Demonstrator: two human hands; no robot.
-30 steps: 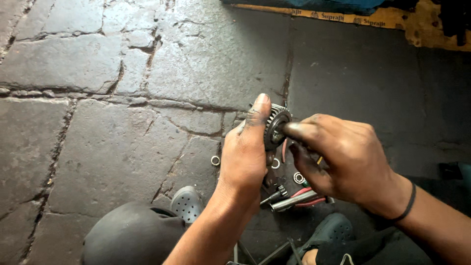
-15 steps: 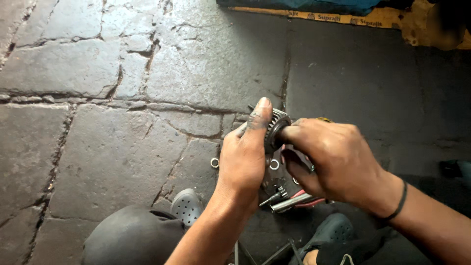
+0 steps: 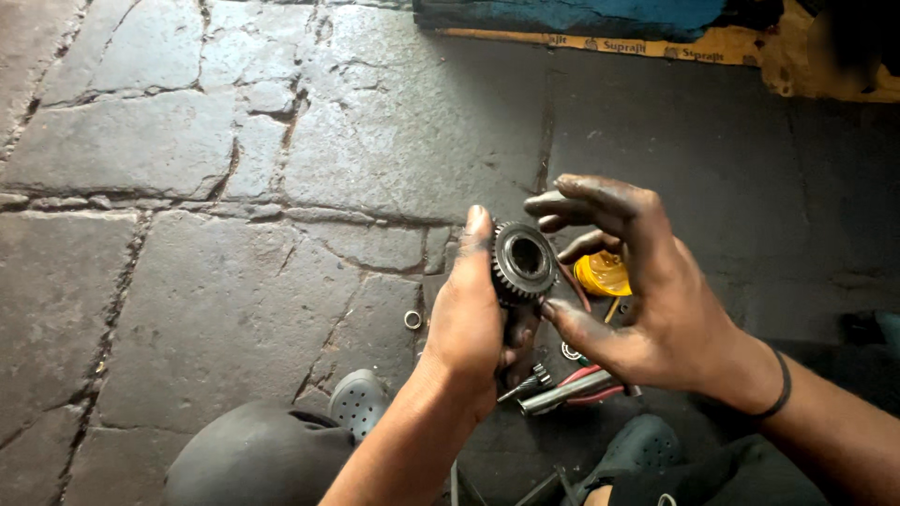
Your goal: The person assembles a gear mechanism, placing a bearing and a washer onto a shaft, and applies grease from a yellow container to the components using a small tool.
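A dark toothed gear [image 3: 523,262] is held upright in the left hand [image 3: 469,323], whose fingers are wrapped around the lower part of the piece while the thumb is stretched up along its left edge; the gear's round central bore is turned toward the camera. The right hand [image 3: 647,290] is kept open just beside it, fingers spread and curved, with the thumb tip brought up against the gear's lower right edge and the other fingers arched above and to the right of it, not closed on anything. Both hands are blackened with grease, and a dark band is worn on the right wrist. Behind the right palm a yellow round object [image 3: 602,275] is partly seen on the floor. Beneath the hands a cluster of metal tools [image 3: 562,389], among them a shiny cylindrical shaft and some red-handled pieces, is laid on the ground. A small metal ring [image 3: 412,319] is lying on the stone to the left of the left hand. Two grey perforated shoes [image 3: 358,403] are visible near the lower edge, one on each side of the left forearm. Everything is set on a cracked stone floor [image 3: 187,234], and a yellow and blue strip [image 3: 712,37] is seen along the top edge.
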